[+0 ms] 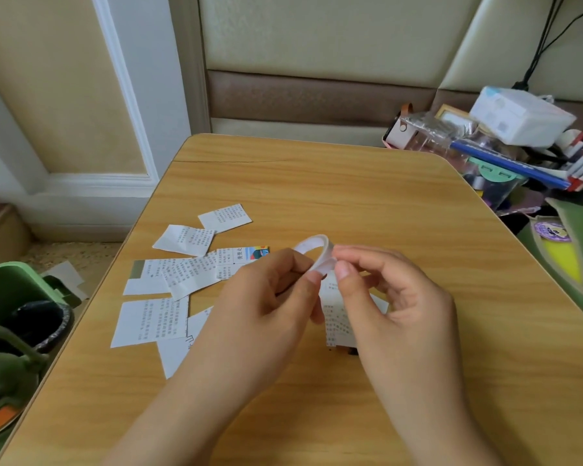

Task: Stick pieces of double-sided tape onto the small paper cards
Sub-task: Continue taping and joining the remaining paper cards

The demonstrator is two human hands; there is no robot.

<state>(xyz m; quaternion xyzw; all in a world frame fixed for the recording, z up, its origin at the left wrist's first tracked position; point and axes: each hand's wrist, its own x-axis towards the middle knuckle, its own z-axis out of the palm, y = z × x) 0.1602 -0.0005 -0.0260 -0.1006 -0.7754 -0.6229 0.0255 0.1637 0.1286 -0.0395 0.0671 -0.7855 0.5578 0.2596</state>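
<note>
A thin white roll of double-sided tape (313, 245) is held upright above the middle of the wooden table (350, 183). My left hand (266, 297) grips the roll with its fingers curled round the ring. My right hand (394, 297) pinches the tape's loose end at the roll's right side with thumb and forefinger. Several small printed paper cards (189, 274) lie scattered on the table to the left of my hands. One more card (337, 317) lies under my hands, partly hidden.
A green bin with a dark liner (21, 297) stands on the floor left of the table. A pile of clear boxes, a tissue pack and books (519, 142) crowds the far right. A green folder (566, 250) lies at the right edge.
</note>
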